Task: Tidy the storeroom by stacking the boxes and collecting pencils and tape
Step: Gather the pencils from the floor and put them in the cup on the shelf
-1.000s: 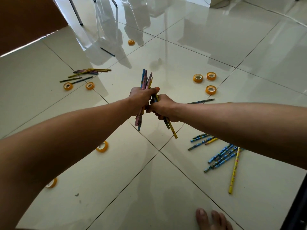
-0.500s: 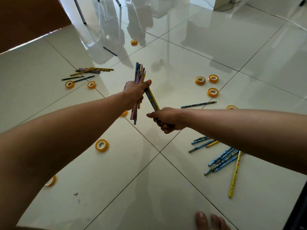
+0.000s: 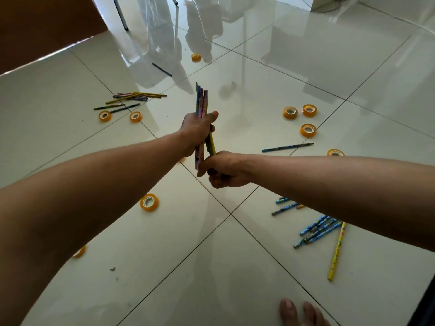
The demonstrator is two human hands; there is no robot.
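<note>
Partway through, by the look of it, with most of the collecting left. Gathered so far: a bunch of blue, pink and yellow wooden pencils (image 3: 202, 107), held near upright above the glossy cream tiled floor (image 3: 164, 267) in the left hand (image 3: 197, 131), fingers and thumb wrapped round the middle of the bunch. Just below, the right hand (image 3: 223, 169), fingers curled at the lower ends of the same bunch, apparently feeding in or squaring up a yellow pencil; whether actually pinching it, hard to tell. Left on the floor: a loose cluster of blue patterned pencils (image 3: 317, 229) with a long yellow pencil (image 3: 337, 251) to the right, a single dark blue pencil (image 3: 287, 147) beyond the right forearm, and another scatter of mixed pencils (image 3: 131, 98) far left. No orange rolls of clear tape (image 3: 308, 130) collected yet, judging by the several lying spread about, one (image 3: 149, 202) between the arms. No boxes in view, so stacking impossible to judge.
</note>
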